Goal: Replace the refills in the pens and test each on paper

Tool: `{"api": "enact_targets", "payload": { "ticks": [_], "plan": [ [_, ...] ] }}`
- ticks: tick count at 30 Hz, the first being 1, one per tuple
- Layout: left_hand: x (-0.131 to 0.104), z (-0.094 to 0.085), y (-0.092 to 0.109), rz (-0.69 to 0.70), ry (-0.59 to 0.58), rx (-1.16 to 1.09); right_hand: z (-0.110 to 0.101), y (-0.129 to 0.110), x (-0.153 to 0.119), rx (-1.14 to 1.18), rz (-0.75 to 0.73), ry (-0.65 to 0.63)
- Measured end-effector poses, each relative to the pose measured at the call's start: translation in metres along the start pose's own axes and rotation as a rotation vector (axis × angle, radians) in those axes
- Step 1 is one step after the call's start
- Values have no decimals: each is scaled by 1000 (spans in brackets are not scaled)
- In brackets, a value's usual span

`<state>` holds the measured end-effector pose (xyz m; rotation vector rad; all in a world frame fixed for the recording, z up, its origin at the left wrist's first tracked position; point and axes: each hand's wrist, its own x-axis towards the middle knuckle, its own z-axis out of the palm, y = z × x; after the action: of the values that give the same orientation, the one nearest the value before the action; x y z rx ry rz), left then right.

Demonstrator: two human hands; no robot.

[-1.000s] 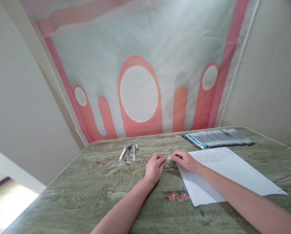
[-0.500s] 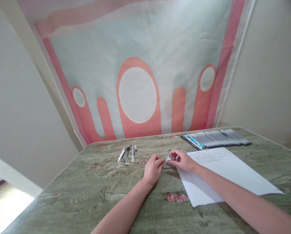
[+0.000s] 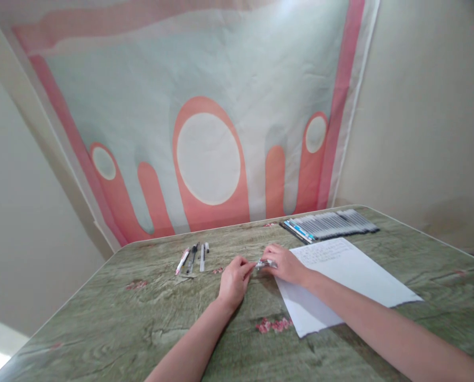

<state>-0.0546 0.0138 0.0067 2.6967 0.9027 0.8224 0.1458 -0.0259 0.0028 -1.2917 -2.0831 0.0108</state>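
My left hand is closed in a pinch, thumb and forefinger at the left end of a small shiny, silvery-clear object. My right hand curls its fingers around the other end of this object, just above the table. Its exact kind is too small and blurred to make out. Beneath my right hand and forearm lies a white sheet of paper with lines of handwriting near its top.
Left of my hands lie a white-and-pink pen, dark pens and a clear pen with its cap beside it. A row of several clear pens lines the back right of the wood-patterned table. Behind hangs a printed backdrop.
The camera has turned a little to the right, so everything sits further left. The right fingers have shifted on the shiny object, and more of its length shows. Both hands stay close together.
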Motion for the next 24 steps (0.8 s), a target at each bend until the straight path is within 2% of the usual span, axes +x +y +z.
{"api": "enact_targets", "payload": {
  "ticks": [2, 4, 6, 8, 9, 13, 15, 17, 20, 24],
  "plan": [
    [1, 0, 2, 35, 3, 12, -1, -9, 1, -186, -43, -9],
    [2, -1, 5, 51, 76, 26, -3, -16, 4, -326, -30, -13],
    [3, -3, 7, 40, 200, 44, -9, -16, 8, -386, 32, 17],
    [3, -4, 8, 46, 262, 50, -23, -9, 14, -362, 125, 90],
    [4, -4, 8, 65, 244, 44, -33, -3, 16, -327, 181, 137],
    [4, 1, 7, 163, 42, 3, -79, 31, 16, -113, 464, 308],
    [4, 4, 6, 182, -13, -10, -96, 50, 4, -10, 546, 382],
    [4, 7, 5, 189, -36, -17, -105, 69, -17, 86, 600, 403],
    [5, 9, 4, 190, -64, -11, -106, 95, -60, 289, 748, 339],
    [6, 12, 2, 187, -93, 7, -103, 120, -110, 317, 911, 281]
  ]
}}
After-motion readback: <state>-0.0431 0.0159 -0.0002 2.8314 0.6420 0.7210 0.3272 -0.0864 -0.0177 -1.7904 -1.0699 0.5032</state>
